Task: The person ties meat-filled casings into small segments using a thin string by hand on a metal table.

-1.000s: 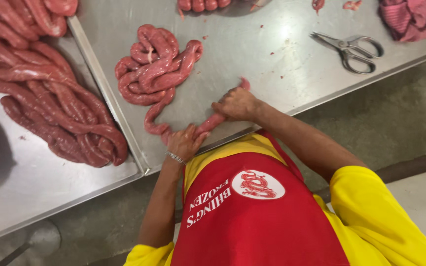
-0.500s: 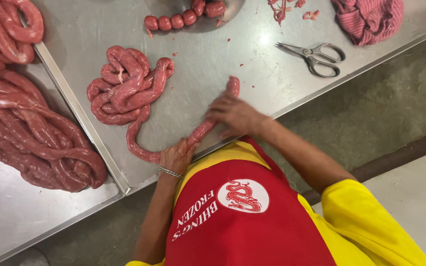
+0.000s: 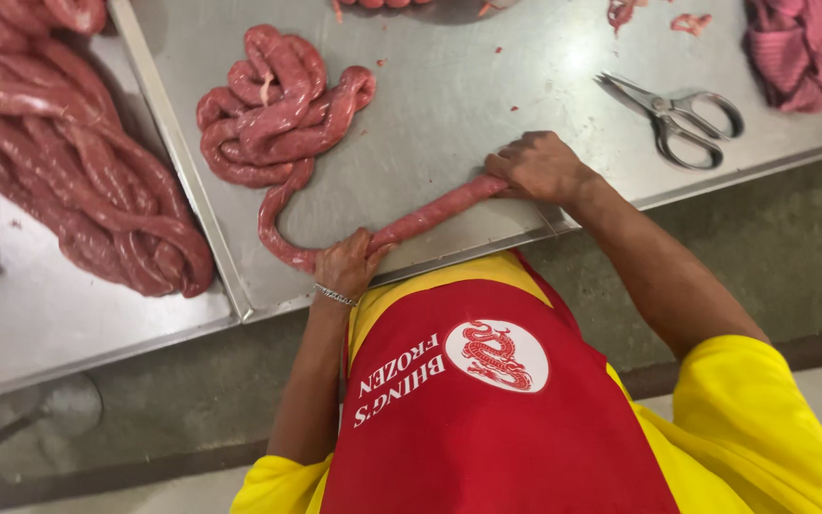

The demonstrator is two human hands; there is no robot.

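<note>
Steel counter (image 3: 487, 143) fills most of the view, with a second steel surface (image 3: 40, 333) butted against it on our left. Big heap of raw sausage (image 3: 68, 171) sits there; a smaller coil (image 3: 278, 105) lies on the main counter. From that coil a straight sausage length (image 3: 430, 214) runs along the near edge between our hands. Left hand (image 3: 346, 266) has fingers closed around one end; right hand (image 3: 539, 167) presses fingers shut on the other. Pink cloth (image 3: 811, 48) top right, scissors (image 3: 677, 114) just beside our right hand. Risk as we judge it: the length lies close to the counter's lip and could slide off, or the casing splits under a hard pinch. More links at the top edge are cropped; fingertips hidden under our knuckles.
</note>
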